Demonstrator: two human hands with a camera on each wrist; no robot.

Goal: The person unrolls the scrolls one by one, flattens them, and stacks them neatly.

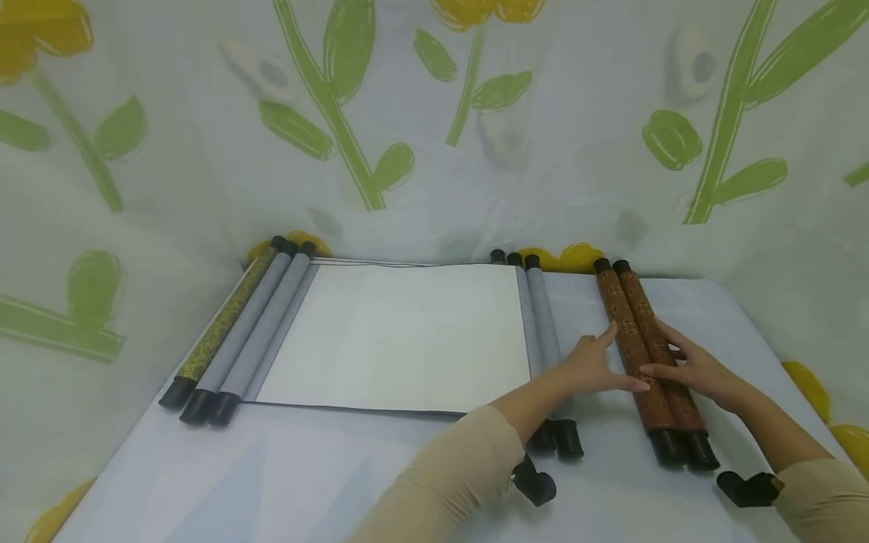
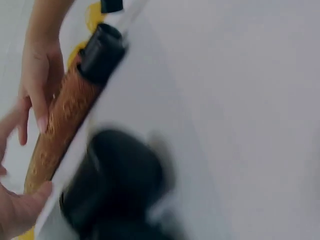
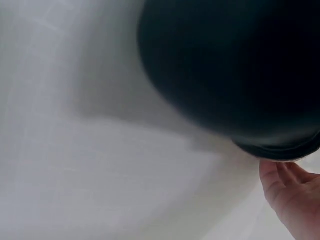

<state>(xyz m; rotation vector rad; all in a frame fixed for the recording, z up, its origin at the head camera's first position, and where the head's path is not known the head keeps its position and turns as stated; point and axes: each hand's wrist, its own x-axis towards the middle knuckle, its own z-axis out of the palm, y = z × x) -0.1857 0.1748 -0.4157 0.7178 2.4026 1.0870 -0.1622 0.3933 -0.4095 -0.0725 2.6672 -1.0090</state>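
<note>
A brown patterned scroll (image 1: 627, 332), its two rolls side by side with black end caps, lies at the right of the table. My left hand (image 1: 594, 369) holds it from the left, thumb on the left roll and index finger along its edge. From the right, my right hand (image 1: 692, 369) grips the right roll, thumb on top and fingers at the far side. In the left wrist view both hands meet the brown scroll (image 2: 65, 115) near each other. The right wrist view shows my right hand's fingers (image 3: 285, 175) at a roll's edge, mostly behind a dark blurred shape.
Left of the brown scroll, a grey-bordered scroll lies unrolled, its blank white sheet (image 1: 407, 339) between grey rolls (image 1: 265, 324). A yellow-green patterned roll (image 1: 231, 317) lies along its left side. A flower-print cloth (image 1: 577, 173) hangs behind the table. Dark wrist-worn pieces (image 1: 747, 489) stick out near both sleeves.
</note>
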